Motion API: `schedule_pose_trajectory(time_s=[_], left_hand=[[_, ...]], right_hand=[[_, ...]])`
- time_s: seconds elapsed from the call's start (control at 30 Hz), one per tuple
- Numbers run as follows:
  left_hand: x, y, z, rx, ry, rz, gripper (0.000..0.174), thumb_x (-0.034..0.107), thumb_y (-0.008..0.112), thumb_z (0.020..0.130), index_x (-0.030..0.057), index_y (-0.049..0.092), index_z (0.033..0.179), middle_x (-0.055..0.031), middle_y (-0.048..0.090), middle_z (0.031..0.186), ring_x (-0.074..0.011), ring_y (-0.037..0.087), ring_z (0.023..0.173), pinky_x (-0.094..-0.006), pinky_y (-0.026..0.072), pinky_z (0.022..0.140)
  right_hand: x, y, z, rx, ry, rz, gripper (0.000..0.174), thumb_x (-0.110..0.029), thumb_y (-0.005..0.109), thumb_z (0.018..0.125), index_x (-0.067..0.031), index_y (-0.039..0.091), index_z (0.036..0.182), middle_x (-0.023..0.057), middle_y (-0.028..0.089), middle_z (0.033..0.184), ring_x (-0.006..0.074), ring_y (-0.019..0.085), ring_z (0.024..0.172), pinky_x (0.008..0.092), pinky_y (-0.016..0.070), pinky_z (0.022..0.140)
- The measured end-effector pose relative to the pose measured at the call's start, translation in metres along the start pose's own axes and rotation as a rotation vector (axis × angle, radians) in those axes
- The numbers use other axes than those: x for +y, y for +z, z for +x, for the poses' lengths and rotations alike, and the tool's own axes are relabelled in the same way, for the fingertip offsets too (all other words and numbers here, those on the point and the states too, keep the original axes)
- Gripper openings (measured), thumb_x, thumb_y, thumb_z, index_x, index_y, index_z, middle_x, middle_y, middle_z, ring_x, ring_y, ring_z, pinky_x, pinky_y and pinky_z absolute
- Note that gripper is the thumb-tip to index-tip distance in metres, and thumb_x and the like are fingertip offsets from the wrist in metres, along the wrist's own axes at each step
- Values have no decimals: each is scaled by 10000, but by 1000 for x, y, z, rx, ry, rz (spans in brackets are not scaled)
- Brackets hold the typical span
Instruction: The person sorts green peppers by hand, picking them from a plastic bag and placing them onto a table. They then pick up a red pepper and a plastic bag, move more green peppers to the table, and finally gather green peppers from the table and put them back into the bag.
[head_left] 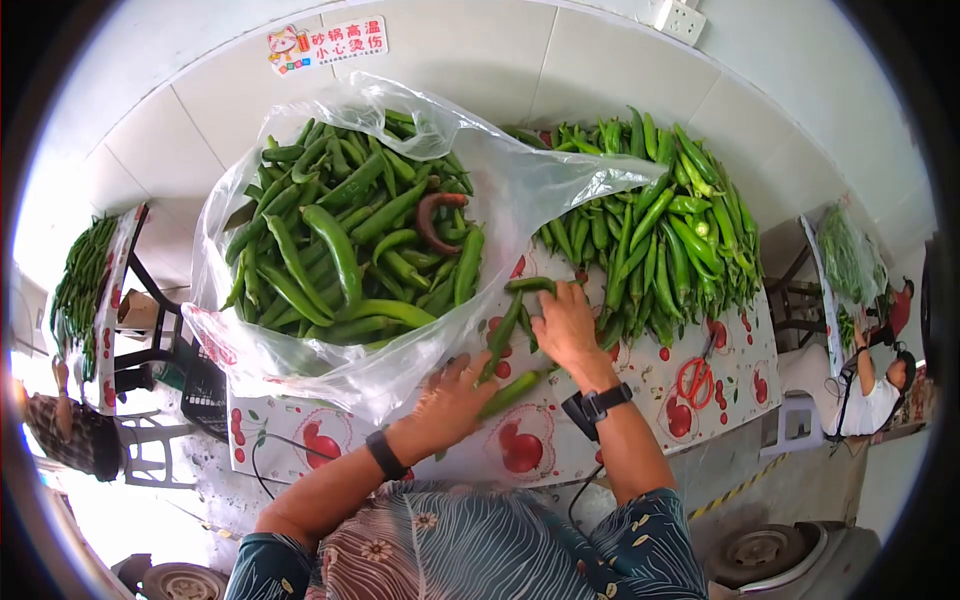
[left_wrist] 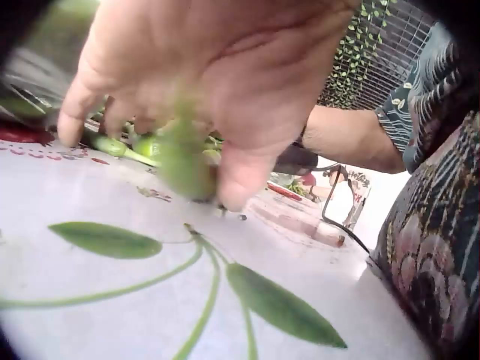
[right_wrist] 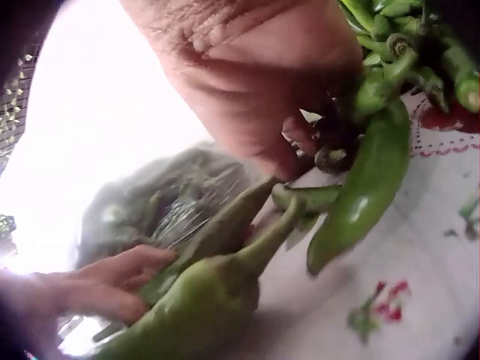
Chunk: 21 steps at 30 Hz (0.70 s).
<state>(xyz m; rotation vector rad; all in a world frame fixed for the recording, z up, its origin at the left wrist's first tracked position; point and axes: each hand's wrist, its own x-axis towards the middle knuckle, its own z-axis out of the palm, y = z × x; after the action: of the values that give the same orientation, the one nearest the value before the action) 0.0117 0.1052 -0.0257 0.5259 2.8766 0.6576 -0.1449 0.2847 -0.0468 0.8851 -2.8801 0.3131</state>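
In the head view my left hand [head_left: 440,400] reaches over the tablecloth by the bag's front edge. A light green pepper [head_left: 515,393] lies along its thumb side, and a darker one [head_left: 500,340] at its fingertips. The left wrist view shows a blurred green pepper [left_wrist: 184,161] between thumb and fingers. My right hand [head_left: 565,325] bends down over the cloth, pinching a green pepper [head_left: 530,285]. From the right wrist, curled fingers partly hide the stem end of a glossy pepper [right_wrist: 367,187]; two more peppers lie between the hands, the left fingertips [right_wrist: 116,281] against them.
A large clear plastic bag [head_left: 210,250] full of green peppers, with one reddish curled pepper [head_left: 440,222], stands on the left. On the right is a pile of green peppers [head_left: 670,230]. Red-handled scissors [head_left: 697,380] lie near the front right. A tiled wall [head_left: 490,60] runs behind.
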Motion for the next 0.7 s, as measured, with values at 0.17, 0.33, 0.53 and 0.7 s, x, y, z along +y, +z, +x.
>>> schedule_pose_trajectory(time_s=[0.17,0.33,0.53,0.7], left_hand=[[-21,5,-12,-11,11,-96,320,23,582,699,46,593,1018,-209,341,1404,-407,412,1235,-464,380,1008],[-30,4,-37,0,32,-29,292,33,573,725,37,588,1016,-203,392,1372,-404,433,1229,-444,390,1013],[-30,-2,-57,-9,42,-49,304,58,616,711,42,579,1012,-173,459,1318,-371,415,1264,-436,379,1036],[-30,-1,-65,38,61,-24,327,51,646,681,46,572,999,-152,482,1301,-352,436,1249,-423,387,1029]], right_hand=[[-26,-17,-35,-65,-128,221,351,-101,641,748,-4,604,1083,196,539,1157,373,474,1096,434,417,940],[-13,-29,-42,-56,48,503,269,-115,627,798,-18,611,1048,182,619,1037,335,587,975,401,469,860],[14,-29,-55,79,275,462,398,-72,627,796,-24,520,1177,183,587,1152,350,563,1060,398,462,893],[14,-15,-64,99,249,181,469,-49,648,759,-38,497,1202,177,525,1221,371,526,1090,409,455,902]])
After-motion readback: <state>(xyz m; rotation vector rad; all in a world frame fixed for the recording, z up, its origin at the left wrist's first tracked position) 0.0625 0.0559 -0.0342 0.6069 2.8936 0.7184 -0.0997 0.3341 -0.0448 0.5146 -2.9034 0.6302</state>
